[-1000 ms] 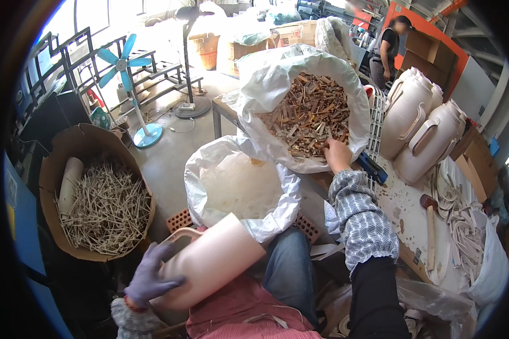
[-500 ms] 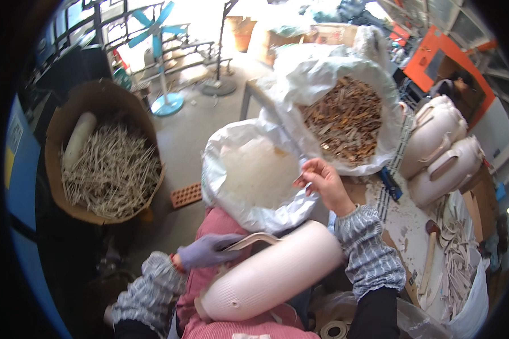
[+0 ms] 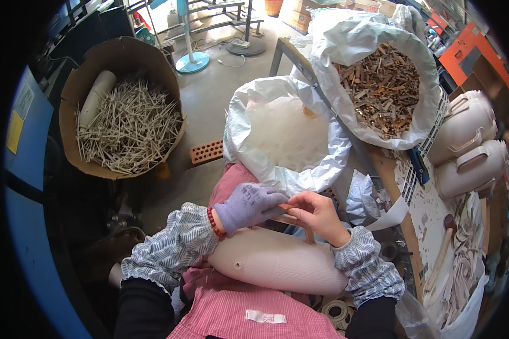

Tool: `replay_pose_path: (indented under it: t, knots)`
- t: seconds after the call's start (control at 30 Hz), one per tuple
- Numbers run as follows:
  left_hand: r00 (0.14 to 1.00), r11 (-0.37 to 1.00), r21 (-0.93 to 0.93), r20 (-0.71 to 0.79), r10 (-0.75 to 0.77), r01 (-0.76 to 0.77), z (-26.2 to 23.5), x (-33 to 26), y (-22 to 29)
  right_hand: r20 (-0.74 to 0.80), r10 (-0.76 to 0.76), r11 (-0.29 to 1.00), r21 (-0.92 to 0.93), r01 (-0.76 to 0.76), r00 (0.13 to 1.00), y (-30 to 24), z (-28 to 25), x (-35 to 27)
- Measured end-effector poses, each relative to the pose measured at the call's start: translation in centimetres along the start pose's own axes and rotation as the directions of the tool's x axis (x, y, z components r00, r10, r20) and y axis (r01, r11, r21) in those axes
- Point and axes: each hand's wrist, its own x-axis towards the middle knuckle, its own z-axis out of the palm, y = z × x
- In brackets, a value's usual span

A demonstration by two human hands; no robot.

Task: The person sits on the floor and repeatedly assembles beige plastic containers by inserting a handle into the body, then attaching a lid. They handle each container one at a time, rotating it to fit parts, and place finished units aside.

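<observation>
Both hands have come together over the pale plastic jug body [image 3: 277,263] since half a second ago, when the right hand was up at the rim of the empty white sack and the left gripped the handle alone.

Head view: the jug body lies on its side across the person's lap, at six o'clock in the frame, above a pink checked apron [image 3: 249,311]. The gloved left hand [image 3: 249,206] curls closed around the jug's handle end, fingers wrapped over it. The bare right hand [image 3: 316,214] meets it from three o'clock, thumb and forefinger pinched nearly shut on a small piece at the handle; what that piece is cannot be made out. Patterned sleeve covers wrap both forearms.

At twelve o'clock of the hands an empty white sack [image 3: 283,135] gapes; beyond it, at one o'clock, a second sack of brown scrap pieces [image 3: 379,85] stands on the table [image 3: 430,214]. Two finished jugs [image 3: 469,147] lie at three o'clock. A cardboard drum of pale sticks [image 3: 124,124] sits at ten o'clock on the floor, with a red brick [image 3: 206,151] near it.

Judged from this, the fitting goes best if the left hand pins the handle steady against the lap while the right works the small piece squarely, without twisting.
</observation>
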Motion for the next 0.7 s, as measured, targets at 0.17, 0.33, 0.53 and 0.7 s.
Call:
replay_pose_path:
  t: [0.17,0.33,0.53,0.7]
  knots:
    - [0.966,0.958,-0.205,0.205,-0.158,0.200,-1.0,-1.1,-0.4,0.089,-0.448,0.651,-0.649,0.393,0.889,-0.7,1.1,-0.5]
    - [0.757,0.590,-0.524,0.603,-0.253,0.615,-2.2,-2.6,-1.3,0.165,-0.539,0.414,-0.803,0.430,0.826,-1.6,2.4,-1.5]
    - [0.706,0.400,-0.595,0.666,-0.241,0.698,-1.8,-2.9,-1.8,0.235,-0.510,0.311,-0.847,0.432,0.828,-0.8,2.9,-1.9]
    - [0.707,0.403,-0.599,0.675,-0.210,0.692,-2.1,-2.1,-1.9,0.236,-0.506,0.296,-0.856,0.424,0.830,-0.3,2.4,-2.1]
